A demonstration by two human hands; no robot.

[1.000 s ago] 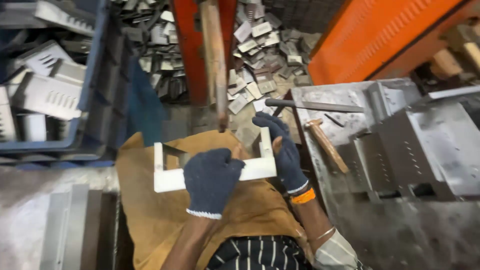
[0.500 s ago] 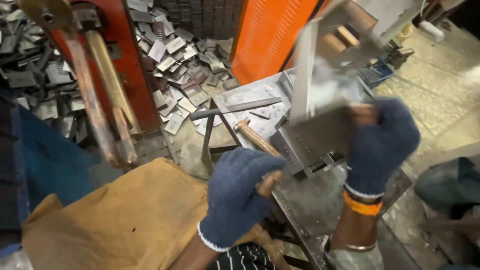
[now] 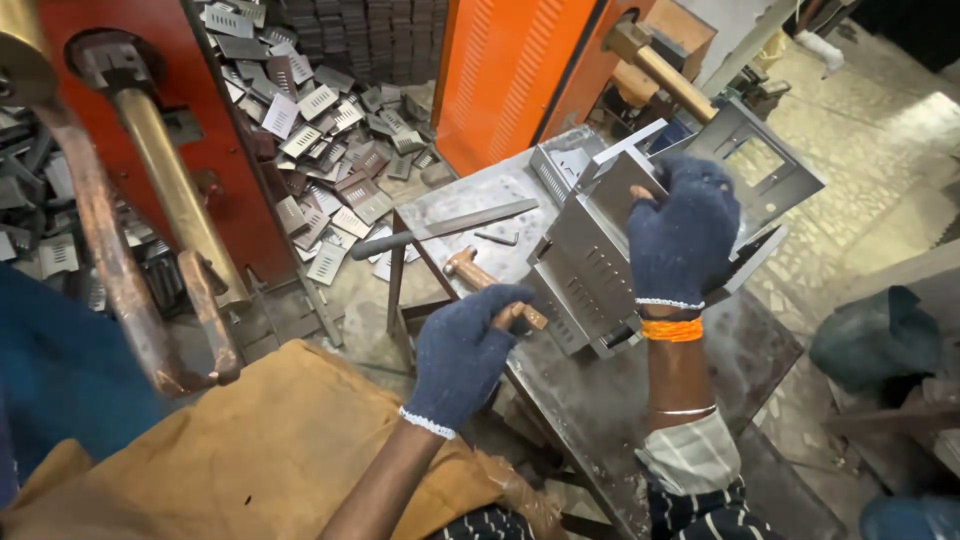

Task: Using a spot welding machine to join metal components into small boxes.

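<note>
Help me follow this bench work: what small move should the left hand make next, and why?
Probably lift the hammer off the metal table. The gloved left hand is already closed on its wooden handle, while the right hand grips the top of the grey sheet-metal box standing on the table, apparently steadying it.

Metal fabrication workshop. Indicated by: red spot-welding machine (image 3: 150,120) with copper electrode arms (image 3: 130,290); heaps of stamped, louvred sheet-metal parts (image 3: 320,130) strewn on the floor; grimy steel workbench (image 3: 600,390); orange machine cabinet (image 3: 510,70).
</note>
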